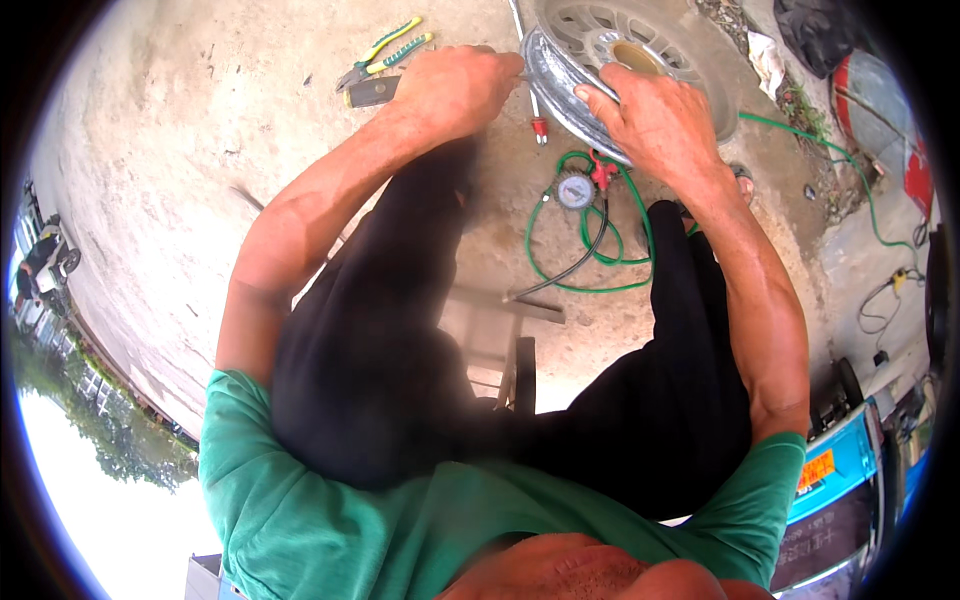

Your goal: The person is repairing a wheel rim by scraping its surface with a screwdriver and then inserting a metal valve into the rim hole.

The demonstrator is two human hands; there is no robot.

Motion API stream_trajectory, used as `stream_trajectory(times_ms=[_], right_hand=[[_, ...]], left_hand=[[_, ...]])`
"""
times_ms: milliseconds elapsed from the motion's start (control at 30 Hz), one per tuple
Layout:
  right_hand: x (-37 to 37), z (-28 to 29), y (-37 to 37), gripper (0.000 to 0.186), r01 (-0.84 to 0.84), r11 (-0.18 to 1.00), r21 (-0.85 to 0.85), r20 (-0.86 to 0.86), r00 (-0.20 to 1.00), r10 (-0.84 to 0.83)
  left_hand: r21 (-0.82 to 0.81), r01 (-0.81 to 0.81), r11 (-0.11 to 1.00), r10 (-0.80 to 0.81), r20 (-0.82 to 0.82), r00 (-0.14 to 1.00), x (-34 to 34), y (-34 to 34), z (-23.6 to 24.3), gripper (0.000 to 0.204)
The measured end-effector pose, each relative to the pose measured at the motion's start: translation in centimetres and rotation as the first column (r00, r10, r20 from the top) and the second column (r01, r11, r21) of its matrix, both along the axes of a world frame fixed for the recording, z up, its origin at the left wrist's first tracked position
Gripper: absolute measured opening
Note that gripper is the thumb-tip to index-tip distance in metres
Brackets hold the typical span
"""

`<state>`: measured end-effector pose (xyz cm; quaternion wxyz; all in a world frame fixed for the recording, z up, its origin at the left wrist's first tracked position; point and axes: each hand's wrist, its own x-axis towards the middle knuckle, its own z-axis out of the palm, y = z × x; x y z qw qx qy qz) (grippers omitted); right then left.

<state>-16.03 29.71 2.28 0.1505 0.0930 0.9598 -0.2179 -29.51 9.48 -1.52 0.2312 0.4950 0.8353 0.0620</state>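
Observation:
A silver alloy wheel rim [575, 95] without a tyre stands tilted on the ground in front of me. My right hand [660, 120] is closed over its near edge, thumb along the lip and fingers on the spoke side. My left hand [460, 90] is a closed fist at the rim's left edge; what it holds, if anything, is hidden by the fingers. Just left of that wrist is a dark flat tool [372, 92] with a yellowish end, partly covered. Beyond it lie pliers [385, 50] with green and yellow handles.
Between my feet and the rim lies a pressure gauge [575, 190] with a red fitting and a coiled green hose [600, 285]. A rod with a red end [540, 130] lies beside the rim. A blue vehicle or machine [835, 460] stands at the right, a parked motorbike [60, 255] far left.

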Motion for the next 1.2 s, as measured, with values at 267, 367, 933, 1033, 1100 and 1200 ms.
stream_trajectory(times_ms=[267,367,933,1033,1100,1200], right_hand=[[-1.0,0.5,-0.4,0.041,0.042,0.999,-0.012,0.04,0.998,-0.042],[-0.5,-0.6,-0.8,0.04,0.049,0.999,-0.011,-0.012,0.999,-0.049],[-0.4,-0.6,0.0,0.045,0.049,0.997,-0.058,-0.031,0.998,-0.051],[0.1,-0.2,-0.1,0.044,0.064,0.997,-0.054,0.029,0.998,-0.062],[-0.5,1.0,-0.1,0.045,0.031,0.999,-0.035,0.113,0.993,-0.026],[0.7,-0.8,-0.4,0.043,0.021,1.0,-0.021,-0.014,1.0,-0.021]], left_hand=[[-0.107,0.001,0.994,0.001,0.018,1.0,-1.3,0.8,-0.3,0.017],[0.044,0.077,0.996,-0.082,0.12,0.989,2.6,-0.3,1.6,0.015],[0.085,0.008,0.996,0.001,-0.101,0.995,-4.1,1.1,-4.1,0.019],[-0.409,-0.156,0.899,0.263,0.22,0.939,-2.9,3.6,1.5,0.016],[-0.196,0.027,0.98,-0.004,0.115,0.993,-0.6,1.2,0.9,0.02],[-0.074,0.134,0.988,-0.132,0.032,0.991,-0.6,0.9,0.5,0.018]])
